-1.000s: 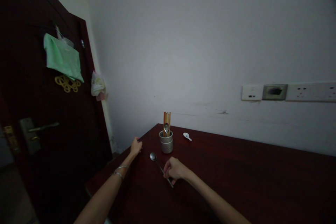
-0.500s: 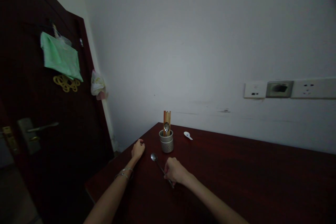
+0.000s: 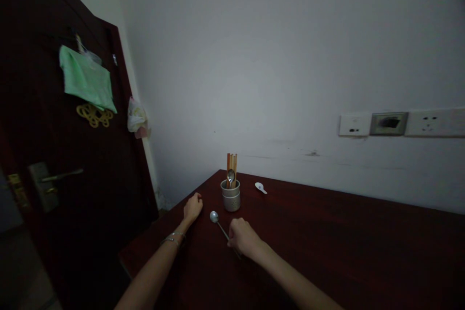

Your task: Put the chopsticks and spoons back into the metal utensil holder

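Observation:
My right hand [image 3: 242,237] is closed around the handle of a long metal spoon [image 3: 222,229], whose bowl points away to the upper left, low over the table or on it. To the left, my left hand [image 3: 193,206] rests near the table's left edge with its fingers curled in; nothing shows in it. Just beyond both hands stands a grey utensil holder [image 3: 231,199], with several wooden chopsticks [image 3: 233,164] and a second metal spoon [image 3: 231,176] upright inside. A small white soup spoon [image 3: 260,187] lies behind it to the right.
The dark red table [image 3: 327,232] meets a white wall with sockets [image 3: 390,124] at the right. A dark door [image 3: 119,169] stands at the left, with a green cloth [image 3: 87,77] hanging on it. A plastic bag [image 3: 137,117] hangs by the door frame.
The spoon in my right hand has turned slightly, its bowl catching more light. The left hand stays in place on the table. The view has shifted very little.

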Demonstrator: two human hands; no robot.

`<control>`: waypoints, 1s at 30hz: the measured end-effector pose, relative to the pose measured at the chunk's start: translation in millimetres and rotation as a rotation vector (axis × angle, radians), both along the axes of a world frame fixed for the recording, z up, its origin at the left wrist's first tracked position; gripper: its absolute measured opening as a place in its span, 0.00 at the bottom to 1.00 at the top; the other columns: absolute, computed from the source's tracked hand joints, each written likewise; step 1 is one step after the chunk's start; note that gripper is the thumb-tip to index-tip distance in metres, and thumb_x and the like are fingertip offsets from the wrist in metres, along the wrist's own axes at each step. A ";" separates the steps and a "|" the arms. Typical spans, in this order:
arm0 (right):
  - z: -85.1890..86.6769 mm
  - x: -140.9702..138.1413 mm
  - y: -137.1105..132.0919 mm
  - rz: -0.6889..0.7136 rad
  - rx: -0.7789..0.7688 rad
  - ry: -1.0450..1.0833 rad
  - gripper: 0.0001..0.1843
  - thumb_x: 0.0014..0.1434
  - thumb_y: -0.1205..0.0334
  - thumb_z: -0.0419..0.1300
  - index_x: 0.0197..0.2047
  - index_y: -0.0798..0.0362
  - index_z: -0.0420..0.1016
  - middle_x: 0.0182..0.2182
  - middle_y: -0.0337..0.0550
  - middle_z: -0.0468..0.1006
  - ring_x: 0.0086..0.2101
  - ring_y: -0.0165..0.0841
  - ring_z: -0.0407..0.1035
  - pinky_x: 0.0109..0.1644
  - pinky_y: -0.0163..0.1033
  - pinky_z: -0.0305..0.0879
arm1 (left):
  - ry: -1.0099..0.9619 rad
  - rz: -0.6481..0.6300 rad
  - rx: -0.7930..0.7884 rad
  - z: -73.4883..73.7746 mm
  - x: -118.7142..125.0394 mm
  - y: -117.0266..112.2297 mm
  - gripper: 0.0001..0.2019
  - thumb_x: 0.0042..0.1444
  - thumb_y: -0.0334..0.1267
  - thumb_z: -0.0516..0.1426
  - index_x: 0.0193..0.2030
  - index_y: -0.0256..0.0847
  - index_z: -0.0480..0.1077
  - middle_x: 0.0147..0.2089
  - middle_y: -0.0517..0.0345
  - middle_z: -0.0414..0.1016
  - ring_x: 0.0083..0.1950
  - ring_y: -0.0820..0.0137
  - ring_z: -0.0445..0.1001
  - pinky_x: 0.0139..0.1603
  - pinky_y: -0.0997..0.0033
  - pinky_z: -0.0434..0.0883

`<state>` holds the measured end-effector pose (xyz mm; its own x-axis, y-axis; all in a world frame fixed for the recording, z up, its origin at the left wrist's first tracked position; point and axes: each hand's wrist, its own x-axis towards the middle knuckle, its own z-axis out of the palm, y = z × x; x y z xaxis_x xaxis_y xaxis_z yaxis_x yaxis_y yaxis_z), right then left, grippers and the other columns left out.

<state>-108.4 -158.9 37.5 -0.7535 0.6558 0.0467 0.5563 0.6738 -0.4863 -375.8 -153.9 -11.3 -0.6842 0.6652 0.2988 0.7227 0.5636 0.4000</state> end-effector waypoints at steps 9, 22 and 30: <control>-18.0 -2.1 18.6 0.077 -0.360 0.103 0.07 0.46 0.63 0.60 0.22 0.57 0.69 0.18 0.40 0.72 0.16 0.29 0.68 0.15 0.30 0.62 | 0.038 -0.055 0.387 53.8 14.0 30.1 0.10 0.51 0.34 0.49 0.38 0.39 0.68 0.35 0.52 0.74 0.37 0.68 0.71 0.38 0.71 0.64; 50.0 42.9 63.4 0.047 -0.462 0.369 0.13 0.54 0.58 0.54 0.24 0.58 0.66 0.16 0.37 0.67 0.16 0.23 0.63 0.14 0.27 0.62 | 0.131 -0.513 0.604 114.2 80.4 86.6 0.07 0.46 0.34 0.55 0.32 0.39 0.72 0.37 0.56 0.73 0.42 0.70 0.68 0.48 0.69 0.62; 90.1 83.6 95.9 -0.038 -0.460 0.506 0.14 0.55 0.56 0.52 0.27 0.59 0.68 0.18 0.38 0.68 0.17 0.22 0.63 0.17 0.27 0.64 | 0.265 -0.512 0.502 107.6 84.3 80.3 0.13 0.50 0.47 0.54 0.37 0.41 0.72 0.41 0.53 0.68 0.46 0.66 0.66 0.48 0.65 0.61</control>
<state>-24.7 -63.0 127.5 -0.6887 0.7184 0.0974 0.2043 0.3213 -0.9247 -291.6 -73.6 96.3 -0.1904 0.6213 0.7601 0.9523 -0.0710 0.2966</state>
